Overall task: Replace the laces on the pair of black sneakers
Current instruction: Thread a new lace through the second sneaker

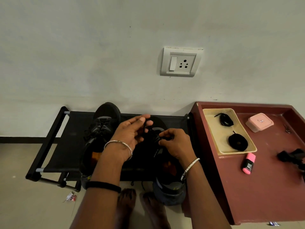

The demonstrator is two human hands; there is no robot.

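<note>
Black sneakers [102, 129] stand on a low rack [49, 138], toes to the wall, close below the person. The right hand [177, 143] has its fingers [165, 142] pinching a lace [152, 137] on the right-side sneaker [148, 156]. The left hand [130, 133] curls beside it; I cannot tell whether it grips anything. New laces [237, 142] wait in a tray [214, 128] on the bench [264, 187].

Two sneakers [100, 138] on rack [49, 138], tray [212, 129] to the right

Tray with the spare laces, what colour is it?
The tray is pale yellow, with black laces lying in it; the head view shows it best.
</note>
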